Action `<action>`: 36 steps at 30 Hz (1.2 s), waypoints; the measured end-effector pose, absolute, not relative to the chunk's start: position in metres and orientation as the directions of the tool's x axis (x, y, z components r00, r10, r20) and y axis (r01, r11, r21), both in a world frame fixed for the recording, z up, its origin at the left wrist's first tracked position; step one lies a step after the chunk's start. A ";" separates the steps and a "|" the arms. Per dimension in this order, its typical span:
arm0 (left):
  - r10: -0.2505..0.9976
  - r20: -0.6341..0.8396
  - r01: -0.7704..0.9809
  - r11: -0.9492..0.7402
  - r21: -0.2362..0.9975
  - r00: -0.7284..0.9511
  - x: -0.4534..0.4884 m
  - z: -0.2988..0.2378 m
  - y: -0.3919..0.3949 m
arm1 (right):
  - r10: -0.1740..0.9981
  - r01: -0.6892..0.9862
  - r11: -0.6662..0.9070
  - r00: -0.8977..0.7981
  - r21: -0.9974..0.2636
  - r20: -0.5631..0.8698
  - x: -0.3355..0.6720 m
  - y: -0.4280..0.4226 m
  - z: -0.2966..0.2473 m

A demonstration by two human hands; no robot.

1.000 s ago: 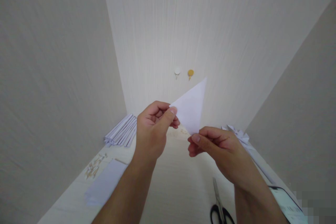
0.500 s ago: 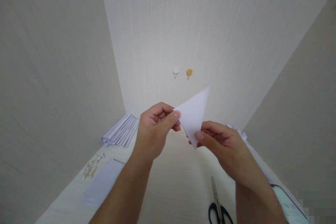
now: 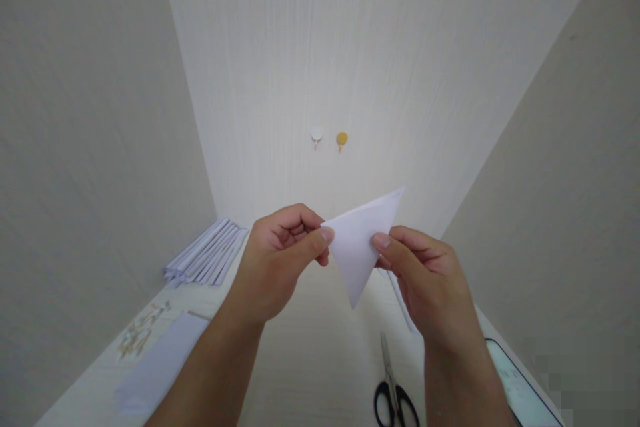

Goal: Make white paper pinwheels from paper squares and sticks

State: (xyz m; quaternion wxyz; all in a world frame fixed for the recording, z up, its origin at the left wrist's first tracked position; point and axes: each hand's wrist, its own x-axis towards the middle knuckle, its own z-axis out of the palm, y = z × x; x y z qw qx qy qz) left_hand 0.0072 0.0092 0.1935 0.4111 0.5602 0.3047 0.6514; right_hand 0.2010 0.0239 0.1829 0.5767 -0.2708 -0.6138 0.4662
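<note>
A folded white paper triangle (image 3: 356, 250) is held up between my two hands, one point facing down and another rising to the upper right. My left hand (image 3: 280, 260) pinches its left corner between thumb and fingers. On the right edge, my right hand (image 3: 425, 273) grips the paper with the thumb in front and fingertips behind. Along the top edge the layers stand slightly apart. Below, black-handled scissors (image 3: 390, 387) lie on the table, blades pointing away from me.
A stack of folded paper strips (image 3: 207, 253) sits at the left wall. Nearer are small scattered sticks (image 3: 143, 333) and a flat sheet of paper (image 3: 165, 360). A phone-like screen (image 3: 520, 383) lies at right. White (image 3: 317, 136) and yellow hooks (image 3: 342, 139) are on the back wall.
My right hand has slid up from the paper's lower tip to its right edge. The triangle has turned slightly, its tip now pointing down. The whole view has shifted to the right.
</note>
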 end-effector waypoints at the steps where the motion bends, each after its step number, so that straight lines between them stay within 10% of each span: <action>1: 0.878 0.477 -0.192 -0.473 0.860 -0.027 0.007 0.193 0.009 | 0.868 -0.222 0.423 -0.179 -0.878 0.463 0.201 0.024 0.183; 23: 0.888 0.459 -0.149 -0.450 0.880 0.034 0.008 0.196 0.008 | 0.806 -0.081 0.588 0.150 -0.805 0.573 0.201 0.025 0.182; 36: 0.854 0.510 -0.232 -0.519 0.822 -0.102 0.010 0.195 0.005 | 0.850 -0.093 0.486 -0.181 -0.869 0.495 0.198 0.013 0.190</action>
